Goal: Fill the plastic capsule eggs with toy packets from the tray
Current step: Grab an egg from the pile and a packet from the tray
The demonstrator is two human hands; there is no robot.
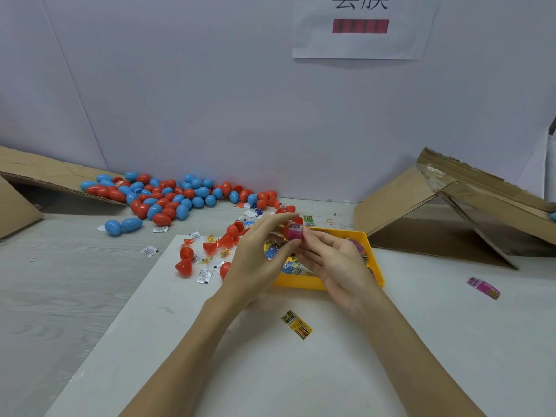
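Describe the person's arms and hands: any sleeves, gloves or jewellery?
Both forearms are bare up to the frame's bottom edge, with no sleeves in view. The left hand and right hand wear no gloves, and no rings, watch or bracelets show.

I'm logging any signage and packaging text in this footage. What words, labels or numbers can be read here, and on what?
Paper sheet on the wall: large dark characters, cut off by the top edge, not readable whole; a red bar below them, its marks blurred.
Yellow packet on the white sheet: print too small to read.
Pink packet held by both hands: print blurred.
Pink packet at the right: unreadable.
Small white packets by the red eggs: print too small.
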